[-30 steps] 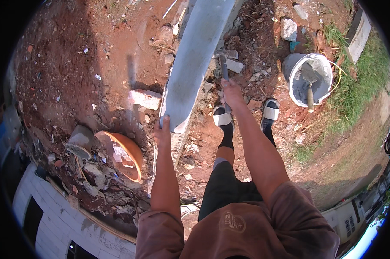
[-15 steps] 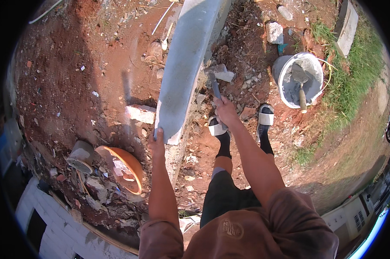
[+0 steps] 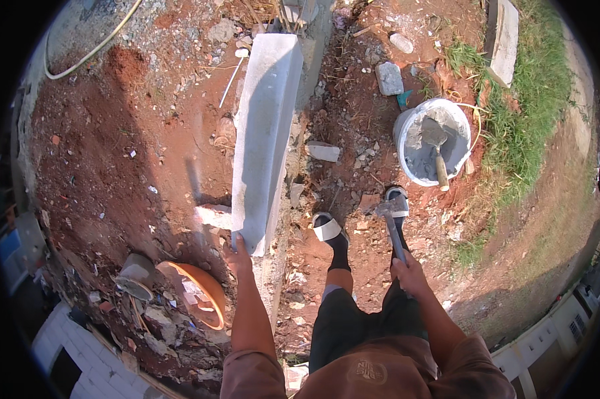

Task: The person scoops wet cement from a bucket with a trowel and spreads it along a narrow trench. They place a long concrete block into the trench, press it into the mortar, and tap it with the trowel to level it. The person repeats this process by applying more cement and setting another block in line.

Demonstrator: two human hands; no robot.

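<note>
A long grey concrete kerb block (image 3: 257, 133) stretches away from me along a narrow concrete strip (image 3: 268, 286). Its near left corner is in my left hand (image 3: 238, 258), with one digit on the block's face and the rest by its left side, partly hidden. My right hand (image 3: 409, 274) is closed around the handle of a hammer (image 3: 394, 233). The hammer is held out over my right foot, its head pointing away from me and apart from the block. A broken masonry chunk (image 3: 322, 151) lies just right of the block.
To the right stands a white bucket (image 3: 401, 143) of grey mortar with a trowel (image 3: 439, 156) in it. An orange basin (image 3: 210, 299) with rubble and a grey bucket (image 3: 135, 276) on its side lie at lower left. Uneven red soil and stones surround me; grass (image 3: 529, 113) grows at right.
My right hand has drawn the hammer back and to the right, away from the masonry chunk. My left hand stays at the block's near end. The whole view has shifted.
</note>
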